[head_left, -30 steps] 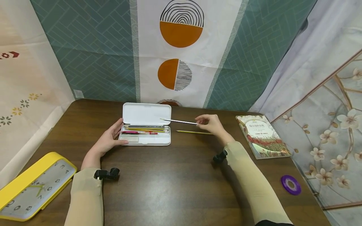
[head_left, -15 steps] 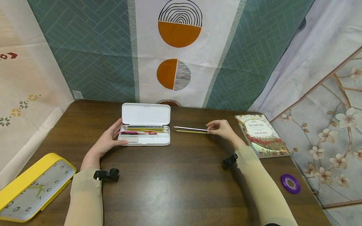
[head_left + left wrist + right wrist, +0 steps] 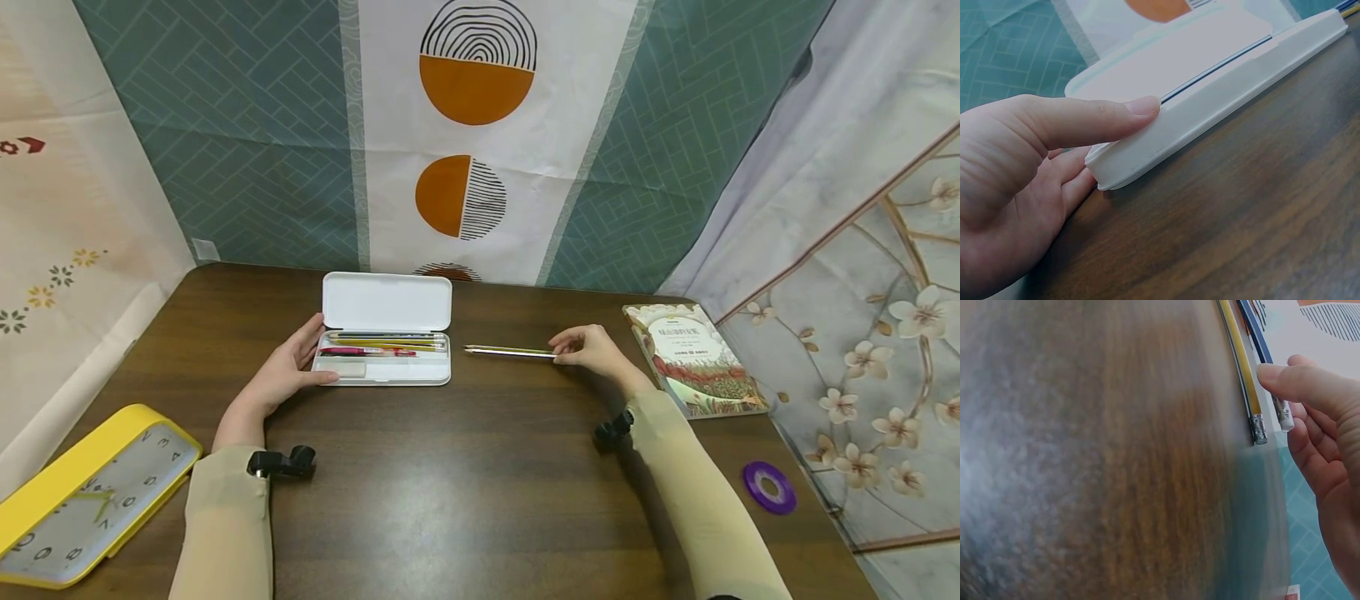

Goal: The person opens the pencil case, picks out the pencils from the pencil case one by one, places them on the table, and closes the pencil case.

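Note:
My left hand [image 3: 281, 377] holds the left end of an open white pencil case [image 3: 408, 377]. In the left wrist view its thumb [image 3: 1107, 122] lies on the front rim and the other fingers are at the end wall. Pencils [image 3: 390, 340], a red pen [image 3: 352, 352] and a pale block [image 3: 341, 368] lie in the case. My right hand [image 3: 588, 348] pinches the eraser end of a pencil [image 3: 517, 352] right of the case. In the right wrist view that pencil looks dark blue, with a yellow pencil [image 3: 1244, 362] close alongside; both have metal ferrules.
A yellow clock [image 3: 97, 500] lies at the left of the brown table [image 3: 450, 475]. On the right are a book [image 3: 697, 358] and a purple roll of tape [image 3: 769, 487]. A patterned cloth wall [image 3: 255, 167] stands behind the table.
My right hand has lowered the pale-looking pencil from beside the case lid, moved right, and brought it down beside the yellow pencil. My left hand stays on the pencil case.

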The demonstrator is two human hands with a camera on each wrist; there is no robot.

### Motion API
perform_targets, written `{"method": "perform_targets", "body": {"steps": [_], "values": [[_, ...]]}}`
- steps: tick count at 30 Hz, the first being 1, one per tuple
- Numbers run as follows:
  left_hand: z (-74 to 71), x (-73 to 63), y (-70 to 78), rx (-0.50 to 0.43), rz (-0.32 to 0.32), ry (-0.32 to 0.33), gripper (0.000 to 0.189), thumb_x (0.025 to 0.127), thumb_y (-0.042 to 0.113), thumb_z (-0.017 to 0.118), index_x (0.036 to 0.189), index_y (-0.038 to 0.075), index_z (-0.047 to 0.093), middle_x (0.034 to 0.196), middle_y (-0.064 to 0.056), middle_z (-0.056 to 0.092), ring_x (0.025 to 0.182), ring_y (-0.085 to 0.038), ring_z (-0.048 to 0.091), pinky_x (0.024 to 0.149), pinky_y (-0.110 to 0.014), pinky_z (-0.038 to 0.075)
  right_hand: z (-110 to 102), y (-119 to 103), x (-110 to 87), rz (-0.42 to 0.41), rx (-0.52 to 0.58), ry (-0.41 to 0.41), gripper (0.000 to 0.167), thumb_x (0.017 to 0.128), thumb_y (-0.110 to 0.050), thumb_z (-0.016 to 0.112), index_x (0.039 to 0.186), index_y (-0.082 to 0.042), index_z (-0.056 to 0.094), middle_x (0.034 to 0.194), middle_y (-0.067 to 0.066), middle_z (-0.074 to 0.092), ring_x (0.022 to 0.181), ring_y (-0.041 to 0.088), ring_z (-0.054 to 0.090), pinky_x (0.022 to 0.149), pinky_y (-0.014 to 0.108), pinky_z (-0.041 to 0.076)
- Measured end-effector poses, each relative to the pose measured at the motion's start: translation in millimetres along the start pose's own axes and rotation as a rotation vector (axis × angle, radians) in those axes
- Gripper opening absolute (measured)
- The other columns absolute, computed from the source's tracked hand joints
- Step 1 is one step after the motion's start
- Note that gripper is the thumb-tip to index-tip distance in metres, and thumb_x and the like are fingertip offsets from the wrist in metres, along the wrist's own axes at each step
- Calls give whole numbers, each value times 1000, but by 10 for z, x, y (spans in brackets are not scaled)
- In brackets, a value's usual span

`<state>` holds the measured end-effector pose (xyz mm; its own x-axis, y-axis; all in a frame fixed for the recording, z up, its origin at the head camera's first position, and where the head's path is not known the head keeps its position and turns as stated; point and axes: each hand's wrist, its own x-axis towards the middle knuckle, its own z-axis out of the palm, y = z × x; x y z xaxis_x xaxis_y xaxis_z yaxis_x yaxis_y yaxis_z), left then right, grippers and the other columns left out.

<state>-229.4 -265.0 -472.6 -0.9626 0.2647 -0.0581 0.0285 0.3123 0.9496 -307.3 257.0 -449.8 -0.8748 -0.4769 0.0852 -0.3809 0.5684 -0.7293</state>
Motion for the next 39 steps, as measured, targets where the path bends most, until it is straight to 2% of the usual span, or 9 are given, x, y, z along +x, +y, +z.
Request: {"method": "perform_targets", "body": {"steps": [5,11,15,19,22,26,32,39], "values": [[5,0,0,-1,9,-2,109,84,12,77,159,18,-2,165,-10,6,150,-35,13,106,-4,30,7,15,-5,23,3,-14,22,78,0,79,99,4,74,81,10,73,67,2,61,61,18,50],[2,-2,-1,-3,3,0,109,84,12,77,159,18,-2,165,-10,6,150,-35,13,106,-4,29,12,34,-11,15,-11,-25,22,78,-1,79,99,5,73,81,14,73,68,3,61,61,19,50],[0,2,-13,-2,5,0,109,84,11,77,159,18,-2,165,-10,6,150,-35,13,107,-5,29,13,45,-17,38,-23,-35,23,79,-2,79,100,5,73,83,17,73,69,3,61,62,17,49],[-4,5,-21,-6,5,0,109,84,12,77,159,18,-2,165,-10,6,150,-35,13,106,-5,29,-8,-189,-75,67,-47,-59,24,80,3,76,101,11,71,85,22,72,71,9,63,63,16,49],[-7,7,-25,-5,6,-2,109,84,12,77,159,18,-2,165,-10,6,150,-35,13,108,-6,29,1,-197,-82,74,-68,-69,23,81,4,75,102,12,70,86,24,72,72,13,65,63,16,49],[-10,10,-26,-2,3,-1,109,84,11,77,159,18,-2,165,-10,7,150,-35,13,109,-7,28,31,59,-32,71,-75,-61,25,80,0,77,103,8,72,87,20,73,73,13,67,63,15,49],[-8,15,-25,1,13,-1,109,84,11,77,159,18,-1,165,-10,6,150,-35,13,105,-3,29,23,80,-35,60,-82,-64,24,80,-4,79,103,4,73,86,14,74,71,6,66,64,17,50],[-7,7,-15,-2,21,3,109,83,12,78,159,16,0,165,-10,7,150,-34,14,104,-3,29,33,78,-42,48,-90,-48,22,79,-4,79,101,-1,75,85,9,75,72,7,68,64,20,52]]}}
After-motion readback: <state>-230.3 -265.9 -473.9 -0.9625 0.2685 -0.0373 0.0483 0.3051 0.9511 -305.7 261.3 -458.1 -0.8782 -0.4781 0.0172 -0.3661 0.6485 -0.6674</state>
